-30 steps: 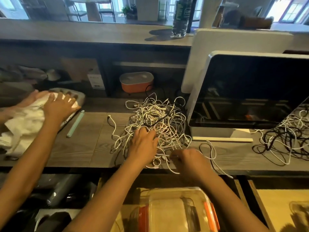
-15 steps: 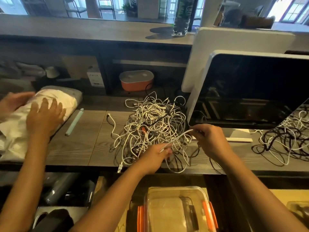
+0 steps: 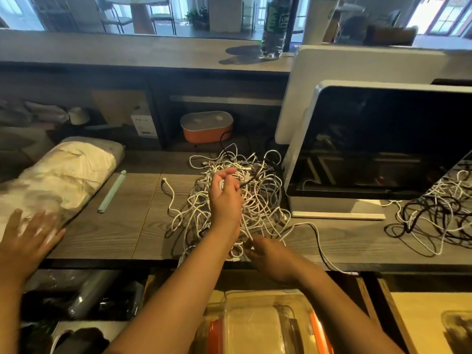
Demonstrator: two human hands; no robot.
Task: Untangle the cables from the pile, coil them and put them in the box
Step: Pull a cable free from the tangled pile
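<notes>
— What does the surface look like?
— A grey wood-grain desk (image 3: 107,233). Behind it is a raised ledge carrying a dark bottle (image 3: 274,26), and beyond that windows, chairs and a round table. A large dark monitor (image 3: 383,139) stands at the right.
— And the cables?
— The cable pile (image 3: 258,198), mostly white, lies mid-desk just left of the monitor. A second tangle (image 3: 439,215), black and white, sits at the far right.
— The hands?
— The left hand (image 3: 224,195) is raised over the pile, its grip closed, fingers curled on a white cable (image 3: 221,185). The right hand (image 3: 270,254) is at the pile's near edge, fingers down among the strands. Whether its grip has hold of one I cannot tell.
— Containers?
— The box (image 3: 268,325), clear with orange clasps, sits below the desk's near edge; its contents are unclear. An orange tub (image 3: 207,126) with a grey lid is on the shelf behind the pile. At the left, another person's hand (image 3: 28,241) is spread at the near end of a bagged white bundle (image 3: 63,175).
</notes>
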